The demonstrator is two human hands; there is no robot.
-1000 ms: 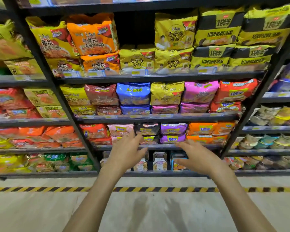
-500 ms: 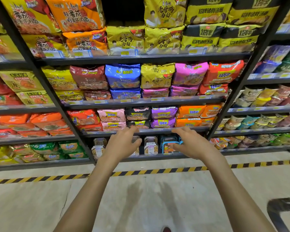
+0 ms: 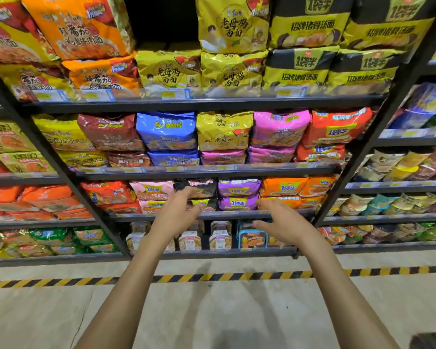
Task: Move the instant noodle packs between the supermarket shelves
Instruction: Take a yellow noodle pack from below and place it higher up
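Observation:
Dark metal shelves (image 3: 207, 170) hold rows of instant noodle packs in many colours. On the third shelf a black pack (image 3: 202, 188) lies beside a purple pack (image 3: 239, 195) and a pink pack (image 3: 151, 195). My left hand (image 3: 174, 217) reaches out with fingers spread, its fingertips just in front of the black pack. My right hand (image 3: 282, 222) is stretched out with fingers apart in front of the orange packs (image 3: 283, 187), to the right of the purple pack. Neither hand holds anything.
Boxed noodle trays (image 3: 220, 235) stand on the bottom shelf below my hands. Yellow packs (image 3: 224, 129) and blue packs (image 3: 166, 129) fill the shelf above. A yellow-black warning stripe (image 3: 212, 277) crosses the concrete floor. A dark object (image 3: 431, 341) shows at the bottom right corner.
The shelves have come closer in the view and shifted down. Both hands have risen from the bottom shelf's level up to the third shelf's front, fingers more spread.

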